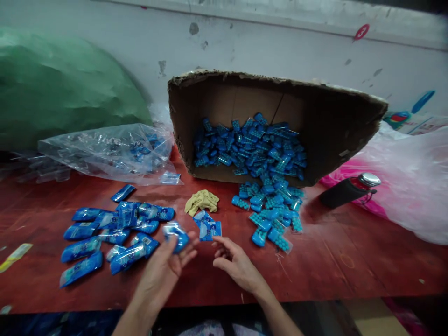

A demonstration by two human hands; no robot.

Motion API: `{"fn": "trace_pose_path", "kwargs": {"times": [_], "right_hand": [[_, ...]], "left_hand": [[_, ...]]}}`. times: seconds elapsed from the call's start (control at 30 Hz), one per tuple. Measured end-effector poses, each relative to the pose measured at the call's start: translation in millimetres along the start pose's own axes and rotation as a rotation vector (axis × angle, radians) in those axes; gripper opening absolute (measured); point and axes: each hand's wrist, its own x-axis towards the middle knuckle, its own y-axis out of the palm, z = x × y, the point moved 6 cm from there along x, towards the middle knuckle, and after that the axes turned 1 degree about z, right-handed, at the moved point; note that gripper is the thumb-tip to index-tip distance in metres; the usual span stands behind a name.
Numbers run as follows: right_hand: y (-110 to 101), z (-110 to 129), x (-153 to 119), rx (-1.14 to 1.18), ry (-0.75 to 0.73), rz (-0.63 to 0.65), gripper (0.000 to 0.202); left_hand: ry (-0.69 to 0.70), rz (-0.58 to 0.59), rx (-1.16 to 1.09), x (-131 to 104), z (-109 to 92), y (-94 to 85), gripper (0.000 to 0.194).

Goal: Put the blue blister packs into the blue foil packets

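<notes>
White "3" on a red wall sticker [361, 32].

Red tabletop [329, 261]; behind, pale wall [280, 56] with dark stains and red number-three sticker [361, 32].

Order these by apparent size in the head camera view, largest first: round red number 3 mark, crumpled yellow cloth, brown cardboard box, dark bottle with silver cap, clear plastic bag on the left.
1. Cardboard box
2. Plastic bag
3. Dark bottle
4. Yellow cloth
5. Red mark
</notes>
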Motion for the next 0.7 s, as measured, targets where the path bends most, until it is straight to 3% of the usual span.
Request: {"fn": "trace_pose_path", "kwargs": {"times": [0.13,0.2,0.27,0.4,0.5,0.53,0.6,0.7], "right_hand": [[-20.6,8.6,19.5,-0.314,-0.102,-0.169,0.029],[-26.2,11.5,30.8,-0.477,-0.135,-0.203,0.03],[-28.2,12.7,42.8,-0.622,-0.145,-0.19,0.034],[-29.6,18.8,73.5,-0.809,-0.147,-0.187,0.039],[-24.4,24.9,105.3,-0.962,-0.164,-0.198,0.055],[-20.1,23.4,116.7,-1.016,-0.15,-0.164,0.058],[-11.2,17.8,136.3,-1.05,-0.136,-0.099,0.054],[-2.0,8.7,152.1,-1.059,-0.138,-0.03,0.046]], "left_hand": [[0.429,-0.328,-0.02,-10.3,-77.8,-43.9,0.025],[0.609,-0.491,0.06,-20.4,-90.7,-52.8,0.029],[0.693,-0.536,0.242,-21.5,-81.7,-44.5,0.04],[0.702,-0.286,0.733,15.2,-37.5,5.4,0.044],[0.948,-0.237,1.131,51.5,-32.1,41.7,0.052],[0.981,-0.247,1.267,67.0,-33.2,49.8,0.055],[0.877,-0.199,1.5,103.1,-33.0,58.7,0.053],[0.837,-0.079,1.579,135.4,-34.1,63.1,0.043]]}}
